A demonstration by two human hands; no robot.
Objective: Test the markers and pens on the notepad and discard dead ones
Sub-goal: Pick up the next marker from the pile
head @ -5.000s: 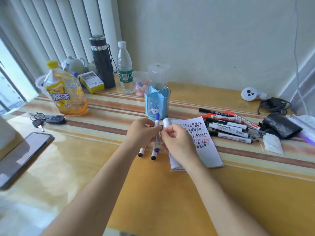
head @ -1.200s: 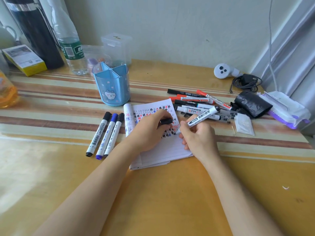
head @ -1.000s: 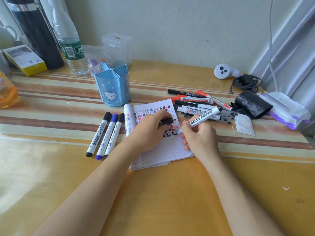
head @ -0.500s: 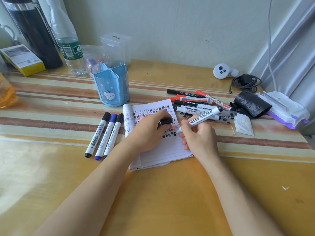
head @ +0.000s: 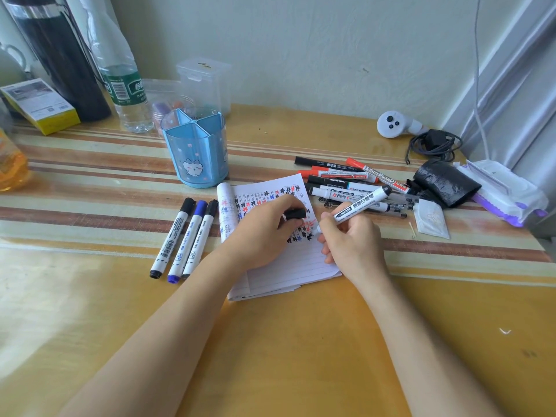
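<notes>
White marker (head: 359, 207) pinched in right hand (head: 352, 245), tip down on notepad (head: 279, 260); left hand (head: 264, 233) rests on notepad, fingers curled around black cap (head: 294, 213).

Blue pen holder (head: 195, 152) (cat face), striped yellow table (head: 90, 182), black-red-blue-marked notepad (head: 282, 266).

The notepad (head: 279, 266) lies mid-desk (head: 301, 356). The left hand (head: 264, 233) rests on it, holding a cap (head: 295, 213); the right hand (head: 352, 245), just right, holds a marker (head: 359, 206) with its tip on the page. Three markers (head: 185, 239) lie side by side left of the notepad. The pen holder (head: 195, 149) stands behind them. A pile of pens (head: 346, 182) lies right of the notepad's far end. Bottles (head: 120, 70) and a box (head: 39, 105) stand far left, a controller (head: 394, 124) and cable (head: 433, 144) far right.
</notes>
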